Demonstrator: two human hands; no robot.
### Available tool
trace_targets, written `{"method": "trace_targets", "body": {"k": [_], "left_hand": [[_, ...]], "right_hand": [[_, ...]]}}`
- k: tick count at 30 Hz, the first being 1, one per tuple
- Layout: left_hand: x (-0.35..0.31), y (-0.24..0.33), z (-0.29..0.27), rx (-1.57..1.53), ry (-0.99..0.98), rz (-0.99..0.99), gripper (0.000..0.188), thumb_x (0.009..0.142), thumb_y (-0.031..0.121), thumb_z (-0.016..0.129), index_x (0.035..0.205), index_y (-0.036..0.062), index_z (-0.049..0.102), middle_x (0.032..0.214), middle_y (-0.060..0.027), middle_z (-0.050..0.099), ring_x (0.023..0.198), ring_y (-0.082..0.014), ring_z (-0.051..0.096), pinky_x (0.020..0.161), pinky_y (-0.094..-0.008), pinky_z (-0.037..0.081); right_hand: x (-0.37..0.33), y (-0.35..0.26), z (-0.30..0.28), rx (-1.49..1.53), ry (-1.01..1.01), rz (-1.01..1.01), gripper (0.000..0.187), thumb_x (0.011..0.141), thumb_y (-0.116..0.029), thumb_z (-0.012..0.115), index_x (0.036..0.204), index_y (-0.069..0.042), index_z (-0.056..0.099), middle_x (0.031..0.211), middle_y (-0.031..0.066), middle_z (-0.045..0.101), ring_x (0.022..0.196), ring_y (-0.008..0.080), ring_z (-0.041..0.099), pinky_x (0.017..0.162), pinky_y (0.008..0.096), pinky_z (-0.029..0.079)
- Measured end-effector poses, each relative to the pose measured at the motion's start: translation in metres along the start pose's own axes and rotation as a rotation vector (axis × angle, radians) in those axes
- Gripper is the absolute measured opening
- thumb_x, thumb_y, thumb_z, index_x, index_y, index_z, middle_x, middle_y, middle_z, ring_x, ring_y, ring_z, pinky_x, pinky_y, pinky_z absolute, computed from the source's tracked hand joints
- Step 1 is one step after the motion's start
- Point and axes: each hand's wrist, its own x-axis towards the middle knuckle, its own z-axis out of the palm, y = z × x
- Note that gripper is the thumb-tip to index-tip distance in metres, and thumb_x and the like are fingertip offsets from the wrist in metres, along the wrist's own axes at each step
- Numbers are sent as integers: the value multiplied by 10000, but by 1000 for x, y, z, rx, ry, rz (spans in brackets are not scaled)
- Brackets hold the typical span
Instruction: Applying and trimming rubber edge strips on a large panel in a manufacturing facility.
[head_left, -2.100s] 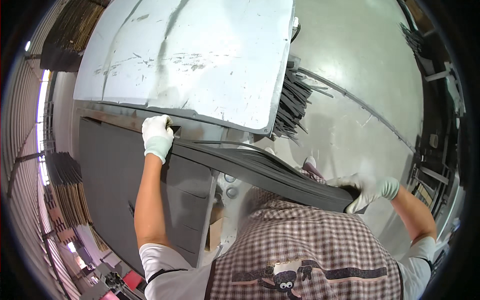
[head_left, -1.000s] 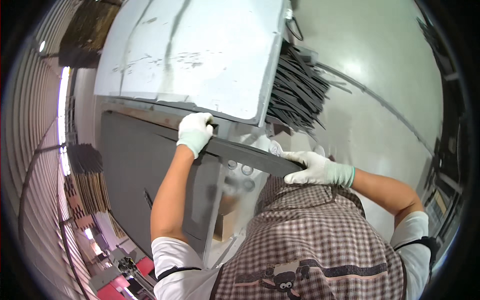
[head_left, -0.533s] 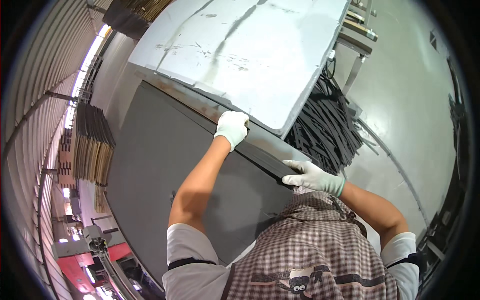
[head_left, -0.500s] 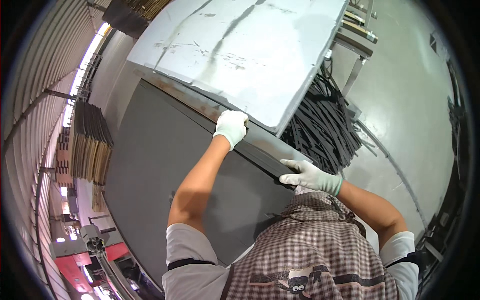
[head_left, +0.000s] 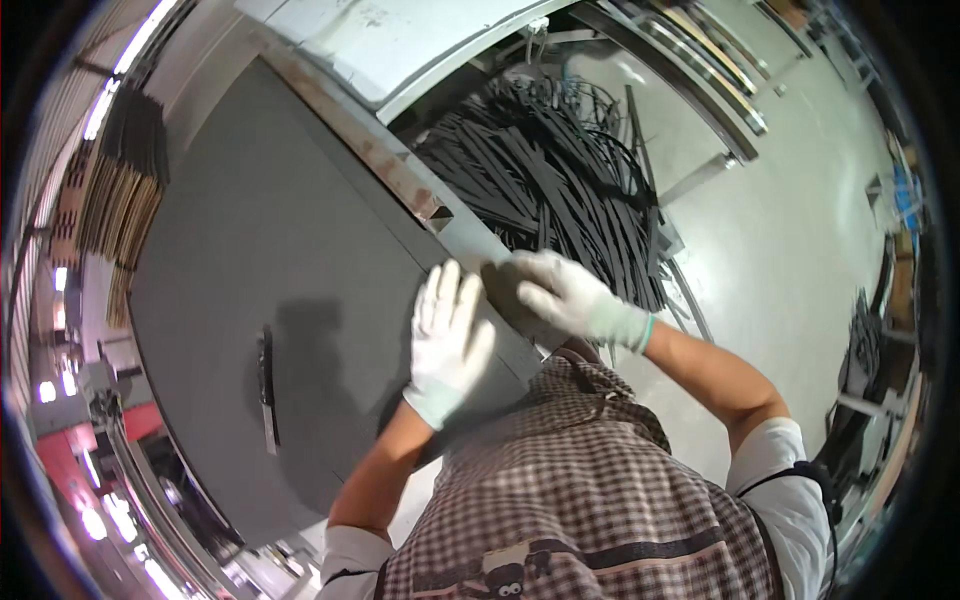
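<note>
A large dark grey sheet lies flat under my hands. My left hand, in a white glove, is open with fingers stretched out, palm down near the sheet's right edge; whether it touches is unclear. At that edge, my gloved right hand closes on a bent dark strip, thumb on its near side; the strip is blurred and partly covered by the fingers. On the sheet, left of my left hand, rests a cutter knife with a black handle and a metal blade.
A rusty metal bar runs along the sheet's far edge, beside a white-topped table. Beyond it, dark offcut strips pile up. A metal frame stands at the upper right. Stacked brown and dark sheets stand at left.
My left hand has come away from the sheet's far edge toward me and opened. The cutter knife now shows on the sheet. My right hand has lifted a strip's end. The view has shifted right.
</note>
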Motion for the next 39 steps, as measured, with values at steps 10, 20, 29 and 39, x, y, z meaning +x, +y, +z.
{"method": "trace_targets", "body": {"k": [10,20,29,39], "left_hand": [[-20,27,19,71,-114,-83,690,812,292,701,1395,0,477,1482,-249,412,1399,-433,354,1167,-543,241],[-27,22,28,57,96,-73,716,711,303,783,1269,-71,535,1398,-252,477,1356,-426,405,1121,-543,336],[-35,16,37,72,25,-84,715,747,371,760,1279,-55,543,1391,-246,490,1356,-415,408,1114,-561,328],[-26,13,26,42,30,-83,752,719,402,768,1288,-35,543,1370,-232,509,1310,-392,456,1091,-544,359]], "right_hand": [[164,48,16,-454,-19,29,447,902,-221,548,1287,0,496,893,214,688,854,417,662,755,502,525],[7,18,65,340,-203,-48,671,1032,-341,434,1499,89,214,1546,379,180,1484,426,180,1216,411,162],[75,18,81,327,-151,89,770,1025,-429,428,1513,108,170,1584,312,168,1506,370,134,1231,369,110],[129,12,83,295,-118,238,725,1043,-398,410,1543,50,135,1601,257,198,1502,332,190,1209,349,186]]}}
